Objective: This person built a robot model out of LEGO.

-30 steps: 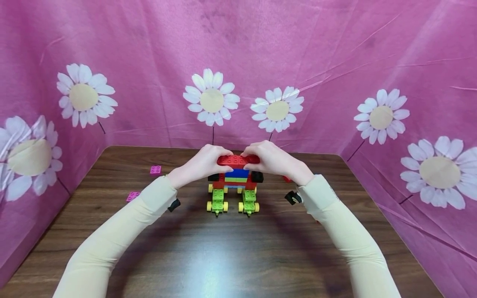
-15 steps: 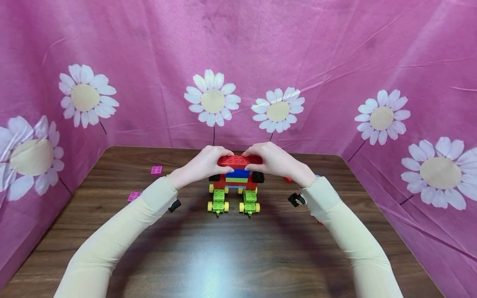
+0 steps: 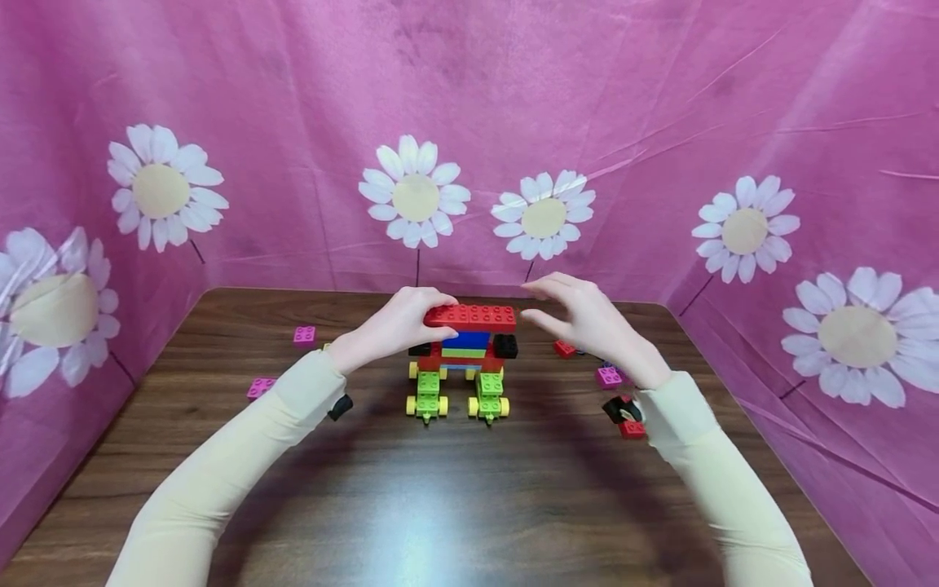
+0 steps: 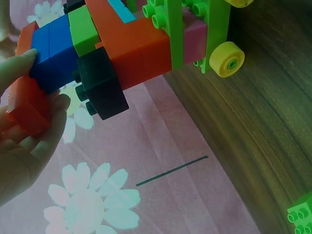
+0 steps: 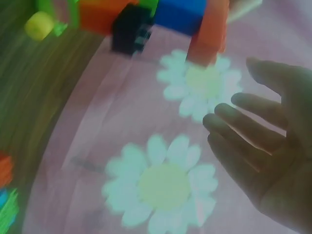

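Note:
A toy-brick model on green wheeled bases (image 3: 489, 395) with yellow wheels stands at the middle of the table. Its top is a long red brick row (image 3: 484, 315), above blue bricks (image 3: 465, 340), with a black brick (image 3: 505, 346) jutting out on each side. My left hand (image 3: 392, 326) grips the left end of the red row, thumb in front and fingers above and behind, as the left wrist view also shows around the red brick (image 4: 30, 105). To the right of the model, my right hand (image 3: 594, 326) hangs in the air with fingers extended, apart from it and holding nothing.
Pink bricks (image 3: 304, 334) lie at the left of the wooden table (image 3: 411, 505). On the right are a red brick (image 3: 564, 349), a pink brick (image 3: 609, 376) and another red brick (image 3: 632, 430). A pink flowered cloth (image 3: 469, 98) rises behind and at both sides.
My right hand has let go of the red row's right end and moved away to the right, its fingers opening. My left hand stays on the left end.

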Demonstrator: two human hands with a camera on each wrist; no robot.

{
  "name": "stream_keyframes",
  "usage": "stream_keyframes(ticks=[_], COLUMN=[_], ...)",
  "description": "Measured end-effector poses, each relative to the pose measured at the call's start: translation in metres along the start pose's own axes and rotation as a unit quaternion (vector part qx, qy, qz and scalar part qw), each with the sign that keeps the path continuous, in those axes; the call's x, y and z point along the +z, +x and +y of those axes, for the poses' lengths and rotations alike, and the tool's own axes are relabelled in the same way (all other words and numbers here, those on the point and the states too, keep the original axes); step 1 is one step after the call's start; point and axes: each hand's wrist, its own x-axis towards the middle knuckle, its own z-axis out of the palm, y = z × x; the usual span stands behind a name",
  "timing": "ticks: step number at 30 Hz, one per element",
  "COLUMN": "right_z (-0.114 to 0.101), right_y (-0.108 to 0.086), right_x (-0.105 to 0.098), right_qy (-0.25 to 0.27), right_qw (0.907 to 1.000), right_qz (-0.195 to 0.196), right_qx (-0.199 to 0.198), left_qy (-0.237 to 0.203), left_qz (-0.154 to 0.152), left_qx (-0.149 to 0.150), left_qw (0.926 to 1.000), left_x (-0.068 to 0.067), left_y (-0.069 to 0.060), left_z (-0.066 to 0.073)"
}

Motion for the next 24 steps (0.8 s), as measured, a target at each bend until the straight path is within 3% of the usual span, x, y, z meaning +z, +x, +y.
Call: stream_keyframes(ticks=[4, 11, 16, 24], right_z=[0.017, 0.042, 0.059, 0.075], right_y=[-0.028, -0.079, -0.11, -0.144], right_x=[-0.008, -0.008, -0.003, 0.005], right_qy=[-0.025, -0.061, -0.087, -0.066], right_qw=[0.9985, 0.9864, 0.9763, 0.9607], right_qz=[0.011, -0.037, -0.071, -0.146], right_qx=[0.048, 0.148, 0.185, 0.227], left_qy=[-0.002, -0.013, -0.022, -0.044], left_qz=[0.001, 0.007, 0.013, 0.039], left_qx=[-0.004, -0.004, -0.01, -0.011], left_qw=[1.0, 0.9999, 0.9996, 0.9982], left_x=[0.0, 0.003, 0.003, 0.002], left_y=[0.0, -0.002, -0.007, -0.014], left_z=[-0.001, -0.003, -0.005, -0.011])
